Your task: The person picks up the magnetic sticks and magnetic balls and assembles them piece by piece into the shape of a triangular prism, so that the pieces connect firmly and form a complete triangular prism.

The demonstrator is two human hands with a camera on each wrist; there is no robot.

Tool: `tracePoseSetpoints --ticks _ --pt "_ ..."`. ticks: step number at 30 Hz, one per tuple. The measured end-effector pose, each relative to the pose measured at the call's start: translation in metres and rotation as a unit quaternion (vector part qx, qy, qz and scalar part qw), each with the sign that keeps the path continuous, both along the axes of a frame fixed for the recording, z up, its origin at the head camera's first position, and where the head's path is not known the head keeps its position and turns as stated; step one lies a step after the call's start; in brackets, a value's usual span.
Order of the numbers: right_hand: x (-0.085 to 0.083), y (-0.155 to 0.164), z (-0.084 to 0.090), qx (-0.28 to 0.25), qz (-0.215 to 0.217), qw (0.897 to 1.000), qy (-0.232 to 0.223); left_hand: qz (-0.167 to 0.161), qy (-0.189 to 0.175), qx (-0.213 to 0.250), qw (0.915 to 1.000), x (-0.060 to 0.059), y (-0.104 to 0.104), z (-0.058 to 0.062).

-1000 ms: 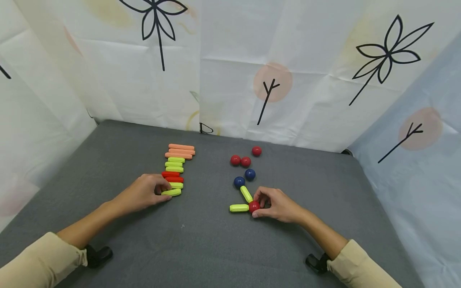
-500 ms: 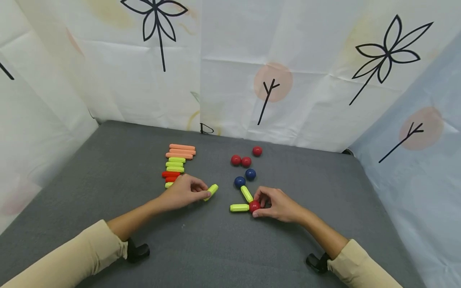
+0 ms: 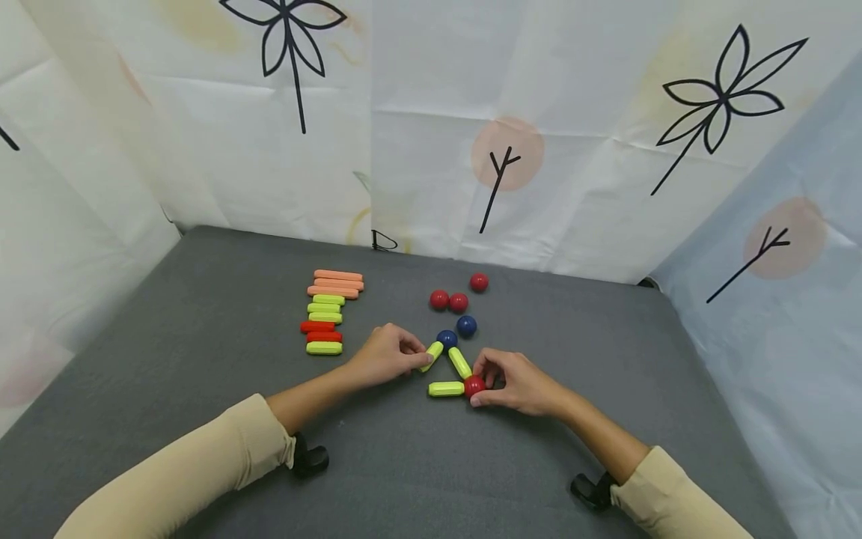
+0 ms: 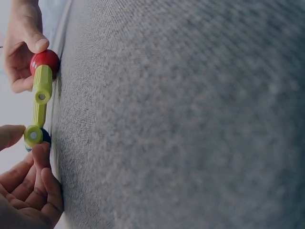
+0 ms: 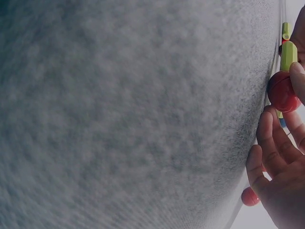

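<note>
My left hand point(image 3: 389, 355) pinches a short yellow-green rod point(image 3: 435, 352) between thumb and fingers, its far end right at a blue ball point(image 3: 447, 339). In the left wrist view the held rod point(image 4: 33, 136) shows end-on, with a small silver disc in its tip. My right hand point(image 3: 517, 383) grips a red ball point(image 3: 474, 386) from the right. From that ball one yellow-green rod point(image 3: 446, 389) points left, and another yellow-green rod point(image 3: 460, 363) runs up to the blue ball. The right wrist view shows the red ball point(image 5: 283, 91) between thumb and fingers.
At the left, a column of rods holds orange rods point(image 3: 338, 275), yellow-green rods point(image 3: 326, 308), red rods point(image 3: 318, 326) and a yellow-green rod point(image 3: 324, 348). Behind the joined pieces lie a loose blue ball point(image 3: 467, 326) and three red balls point(image 3: 439, 300). Patterned cloth point(image 3: 431, 135) borders the grey table point(image 3: 377, 479).
My left hand has picked a yellow-green rod from the near end of the column and carried it right to the blue ball. The right hand stays on the red ball.
</note>
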State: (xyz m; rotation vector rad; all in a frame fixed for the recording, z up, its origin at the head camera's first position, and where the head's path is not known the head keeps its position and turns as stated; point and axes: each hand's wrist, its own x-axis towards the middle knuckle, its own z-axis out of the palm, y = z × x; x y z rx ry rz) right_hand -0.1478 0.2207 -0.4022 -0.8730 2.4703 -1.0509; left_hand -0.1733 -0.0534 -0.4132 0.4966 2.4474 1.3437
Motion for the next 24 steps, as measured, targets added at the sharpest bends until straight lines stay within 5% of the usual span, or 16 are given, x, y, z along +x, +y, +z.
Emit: tracePoseSetpoints --ticks 12,20,24 --pt "0.001 0.0 0.0 -0.001 0.001 1.0 0.006 0.003 0.017 0.004 0.9998 -0.003 0.002 -0.002" --pt "0.001 0.0 -0.001 -0.005 0.002 1.0 0.005 0.008 0.076 0.034 0.9965 -0.021 0.014 0.006" --pt "0.001 0.001 0.0 -0.01 0.003 1.0 0.005 -0.015 0.109 0.037 0.9932 -0.033 0.026 0.008"
